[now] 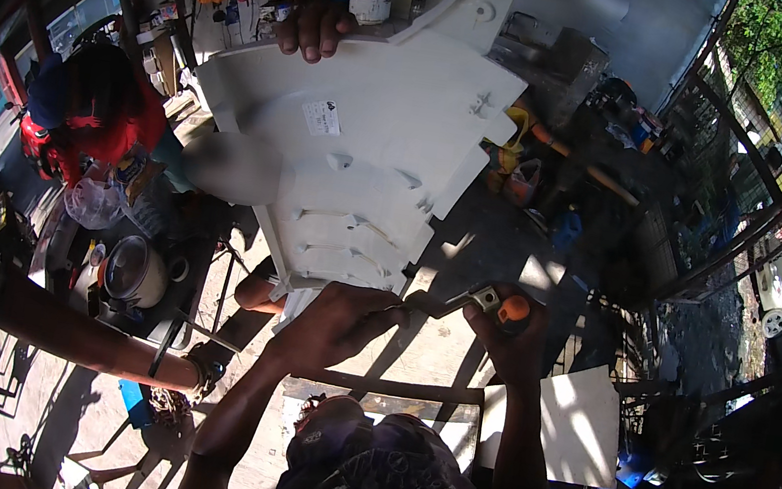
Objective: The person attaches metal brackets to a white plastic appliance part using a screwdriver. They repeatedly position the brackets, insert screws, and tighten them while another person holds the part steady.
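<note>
A large white moulded panel [368, 130] with a small label and raised ribs stands tilted in front of me. My right hand [513, 344] is closed around a tape measure [514, 309] with an orange round patch on its case. A short length of its blade [451, 305] runs out toward my left hand [338, 328]. The left fingers are closed at the blade's end, beside the panel's lower edge; the grip itself is partly hidden. Another person's hand [314, 30] holds the panel's top edge.
A person in red [95, 124] is at the left, near a pot [135, 271] on a dark table. Another person's arm [99, 338] reaches in from the left. A pale board [578, 426] lies at my right. A mesh fence [742, 160] stands beyond.
</note>
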Tool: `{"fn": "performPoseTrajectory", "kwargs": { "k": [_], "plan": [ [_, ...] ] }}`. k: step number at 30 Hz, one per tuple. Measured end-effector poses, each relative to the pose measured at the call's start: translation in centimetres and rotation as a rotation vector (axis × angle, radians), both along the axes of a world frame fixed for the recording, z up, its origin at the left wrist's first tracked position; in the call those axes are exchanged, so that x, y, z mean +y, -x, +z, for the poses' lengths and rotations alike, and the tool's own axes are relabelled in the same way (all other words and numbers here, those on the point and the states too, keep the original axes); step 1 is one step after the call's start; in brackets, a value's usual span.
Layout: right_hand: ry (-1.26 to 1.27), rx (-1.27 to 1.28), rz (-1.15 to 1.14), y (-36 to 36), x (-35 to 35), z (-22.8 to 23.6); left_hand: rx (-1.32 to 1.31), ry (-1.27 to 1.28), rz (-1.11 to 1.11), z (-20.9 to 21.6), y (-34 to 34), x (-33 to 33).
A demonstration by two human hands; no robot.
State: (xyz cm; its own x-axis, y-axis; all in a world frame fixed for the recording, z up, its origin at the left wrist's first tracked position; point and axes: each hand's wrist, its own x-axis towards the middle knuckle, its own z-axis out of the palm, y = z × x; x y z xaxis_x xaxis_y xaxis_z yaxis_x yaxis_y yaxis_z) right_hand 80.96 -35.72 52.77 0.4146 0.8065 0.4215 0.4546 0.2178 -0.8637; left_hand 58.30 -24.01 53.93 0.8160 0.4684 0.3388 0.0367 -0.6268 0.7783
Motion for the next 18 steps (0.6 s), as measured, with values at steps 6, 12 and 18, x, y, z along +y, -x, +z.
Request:
{"fn": "performPoseTrajectory", "kwargs": {
  "k": [6, 12, 18],
  "plan": [
    [-0.257, 0.112, -0.118, -3.7, 1.1, 1.4, -0.134, -0.064, 0.042, 7.0, -4.6, 5.3],
    [-0.234, -0.084, -0.206, -4.1, 3.6, 6.0, -0.313, -0.022, 0.198, 9.9, -6.8, 8.4],
    [-0.163, 0.059, -0.115, -4.2, 5.6, 7.0, -0.385, 0.043, 0.312, 10.4, -8.1, 8.3]
  ]
}}
